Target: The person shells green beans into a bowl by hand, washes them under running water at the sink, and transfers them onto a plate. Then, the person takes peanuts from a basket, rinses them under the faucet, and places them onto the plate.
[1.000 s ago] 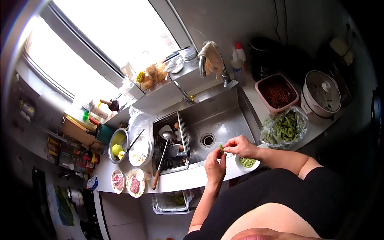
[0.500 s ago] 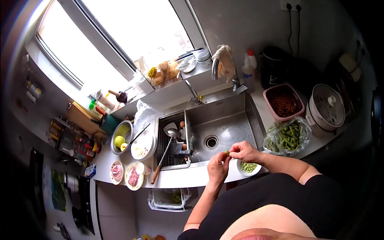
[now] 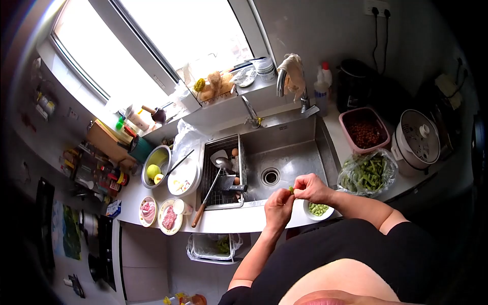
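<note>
Steel sink (image 3: 297,160), white counter (image 3: 239,222); wall socket (image 3: 377,7) has swung into view, left hand (image 3: 278,209) and right hand (image 3: 313,189) pinching a green piece (image 3: 291,189).

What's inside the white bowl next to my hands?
The white bowl holds shelled green beans. They cover its bottom, so whatever lies under them can't be seen, and your right hand and wrist hide its far edge.

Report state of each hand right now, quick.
Left hand: fingers closed, pinching a small green piece together with the right.
Right hand: fingers closed at the same piece; exact grip too small to tell.
</note>
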Demonstrator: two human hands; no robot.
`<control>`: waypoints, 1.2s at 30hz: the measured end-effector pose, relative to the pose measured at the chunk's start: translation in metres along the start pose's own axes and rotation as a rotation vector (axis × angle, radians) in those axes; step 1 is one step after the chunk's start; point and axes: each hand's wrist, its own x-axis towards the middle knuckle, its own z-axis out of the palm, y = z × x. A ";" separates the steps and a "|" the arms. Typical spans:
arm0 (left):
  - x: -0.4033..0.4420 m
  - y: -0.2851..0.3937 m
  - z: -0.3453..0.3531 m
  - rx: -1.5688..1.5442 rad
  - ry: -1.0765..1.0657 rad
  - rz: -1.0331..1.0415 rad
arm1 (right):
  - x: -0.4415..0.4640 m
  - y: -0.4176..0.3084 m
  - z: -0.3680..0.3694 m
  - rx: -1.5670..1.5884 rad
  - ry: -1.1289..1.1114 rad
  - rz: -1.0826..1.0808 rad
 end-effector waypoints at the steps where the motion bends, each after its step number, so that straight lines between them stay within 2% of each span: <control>1: 0.000 -0.002 0.000 -0.029 -0.003 -0.015 | -0.001 -0.002 0.001 -0.017 0.025 -0.012; 5: -0.002 -0.016 -0.001 -0.239 -0.073 -0.106 | -0.004 -0.003 0.007 -0.030 0.086 -0.004; 8: 0.002 -0.014 -0.007 -0.722 -0.191 -0.259 | -0.004 -0.004 0.008 -0.031 0.108 0.007; 11: 0.003 -0.031 -0.009 -0.820 -0.240 -0.344 | 0.002 -0.005 0.003 -0.040 0.042 0.030; 15: 0.004 -0.024 -0.008 -1.132 -0.264 -0.468 | 0.008 -0.007 -0.003 0.274 -0.063 0.272; 19: 0.002 -0.025 -0.009 -1.102 -0.255 -0.480 | 0.012 -0.002 -0.009 0.496 -0.134 0.398; 21: 0.001 -0.026 -0.009 -1.006 -0.212 -0.439 | 0.015 0.000 -0.013 0.423 -0.194 0.453; 22: 0.001 -0.026 -0.009 -0.913 -0.166 -0.393 | 0.016 0.000 -0.013 0.299 -0.174 0.412; 23: 0.001 -0.027 -0.010 -0.912 -0.168 -0.396 | 0.015 -0.001 -0.010 0.302 -0.173 0.413; 25: 0.000 -0.027 -0.013 -0.671 -0.158 -0.312 | 0.008 -0.008 0.000 -0.258 0.072 0.031; 26: 0.000 -0.026 -0.012 -0.672 -0.139 -0.332 | 0.002 -0.018 0.004 -0.542 0.146 -0.079; 27: -0.001 -0.025 -0.012 -0.671 -0.140 -0.334 | 0.000 -0.017 0.008 -0.540 0.146 -0.077; 29: -0.002 -0.025 -0.013 -0.652 -0.139 -0.384 | -0.004 -0.016 0.015 -0.672 0.130 -0.442; 31: -0.005 -0.027 -0.014 -0.608 -0.172 -0.349 | -0.006 -0.010 0.013 -0.665 0.096 -0.472; 34: -0.011 -0.025 -0.019 -0.473 -0.281 -0.273 | -0.005 -0.011 0.003 -0.548 -0.153 -0.368; 36: -0.014 -0.031 -0.020 -0.444 -0.341 -0.236 | -0.007 -0.017 -0.001 -0.517 -0.218 -0.292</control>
